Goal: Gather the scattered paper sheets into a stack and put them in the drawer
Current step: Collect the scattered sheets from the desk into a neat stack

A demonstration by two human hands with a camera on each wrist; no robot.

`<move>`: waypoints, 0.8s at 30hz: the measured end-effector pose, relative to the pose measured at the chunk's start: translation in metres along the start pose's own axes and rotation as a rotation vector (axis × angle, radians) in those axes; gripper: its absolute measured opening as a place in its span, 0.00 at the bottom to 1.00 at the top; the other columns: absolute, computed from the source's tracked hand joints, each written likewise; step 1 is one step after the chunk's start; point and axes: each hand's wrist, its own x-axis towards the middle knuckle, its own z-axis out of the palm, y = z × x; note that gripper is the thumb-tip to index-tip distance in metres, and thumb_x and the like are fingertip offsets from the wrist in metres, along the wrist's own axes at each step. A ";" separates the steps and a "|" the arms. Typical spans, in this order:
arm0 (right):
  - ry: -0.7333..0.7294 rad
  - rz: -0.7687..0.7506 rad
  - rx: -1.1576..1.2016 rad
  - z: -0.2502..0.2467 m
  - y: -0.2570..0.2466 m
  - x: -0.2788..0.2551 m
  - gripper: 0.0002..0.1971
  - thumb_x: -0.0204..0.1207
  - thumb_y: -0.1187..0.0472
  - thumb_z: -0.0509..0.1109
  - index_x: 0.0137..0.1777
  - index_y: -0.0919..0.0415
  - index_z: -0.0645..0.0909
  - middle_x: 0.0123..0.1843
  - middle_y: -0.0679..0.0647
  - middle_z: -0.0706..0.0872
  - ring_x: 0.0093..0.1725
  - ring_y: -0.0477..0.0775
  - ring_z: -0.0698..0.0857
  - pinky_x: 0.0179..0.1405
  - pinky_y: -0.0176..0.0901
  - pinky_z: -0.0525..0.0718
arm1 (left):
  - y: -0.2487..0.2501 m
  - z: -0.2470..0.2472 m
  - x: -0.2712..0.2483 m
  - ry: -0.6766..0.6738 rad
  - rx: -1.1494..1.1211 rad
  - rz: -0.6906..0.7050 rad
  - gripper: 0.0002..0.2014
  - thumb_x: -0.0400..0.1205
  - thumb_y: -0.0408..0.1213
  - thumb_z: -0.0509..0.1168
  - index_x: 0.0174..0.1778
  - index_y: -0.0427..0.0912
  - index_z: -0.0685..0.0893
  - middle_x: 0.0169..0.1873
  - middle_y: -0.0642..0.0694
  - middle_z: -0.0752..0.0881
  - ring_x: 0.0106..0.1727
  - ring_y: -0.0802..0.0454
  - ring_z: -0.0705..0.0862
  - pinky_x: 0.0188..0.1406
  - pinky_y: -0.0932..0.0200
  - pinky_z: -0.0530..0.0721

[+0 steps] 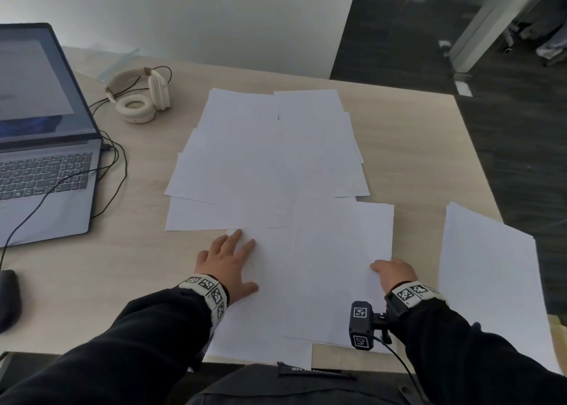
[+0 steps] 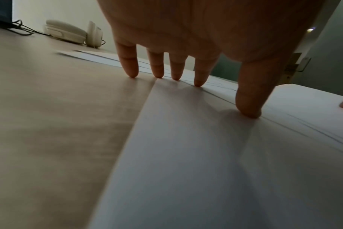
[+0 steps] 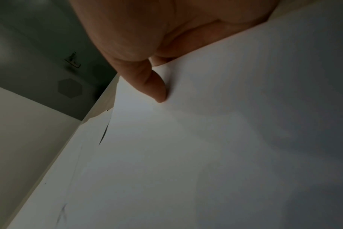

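A wooden desk (image 1: 414, 147) carries loosely overlapping paper sheets (image 1: 260, 159) across its middle and near edge. A laptop (image 1: 43, 147) sits far left. The left hand (image 1: 228, 265) presses spread fingers (image 2: 130, 68) on a near sheet; the right hand (image 1: 395, 272) pinches a sheet's right edge.

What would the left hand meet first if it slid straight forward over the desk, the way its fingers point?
Probably the near edge of the overlapping paper sheets just beyond the left hand's fingertips; the headphones lie far off to the left.
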 end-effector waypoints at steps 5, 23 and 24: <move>0.037 0.023 -0.089 -0.021 0.012 -0.003 0.08 0.74 0.67 0.68 0.37 0.67 0.72 0.34 0.59 0.74 0.29 0.57 0.71 0.29 0.44 0.67 | 0.021 0.007 0.001 0.031 -0.017 -0.028 0.46 0.75 0.70 0.58 0.84 0.65 0.41 0.86 0.54 0.39 0.85 0.44 0.46 0.78 0.41 0.60; -0.069 -0.146 0.003 -0.008 0.015 -0.030 0.05 0.75 0.64 0.69 0.48 0.64 0.83 0.38 0.56 0.84 0.34 0.55 0.79 0.30 0.39 0.75 | 0.078 0.007 0.002 -0.032 -0.220 0.346 0.38 0.78 0.46 0.63 0.84 0.62 0.54 0.87 0.52 0.46 0.86 0.47 0.53 0.82 0.48 0.61; -0.055 -0.138 0.002 -0.006 0.016 -0.030 0.04 0.75 0.64 0.69 0.46 0.65 0.83 0.36 0.55 0.82 0.32 0.54 0.78 0.29 0.39 0.74 | 0.081 0.006 0.002 -0.023 -0.308 0.327 0.37 0.78 0.44 0.64 0.83 0.61 0.58 0.86 0.52 0.48 0.85 0.46 0.54 0.82 0.49 0.61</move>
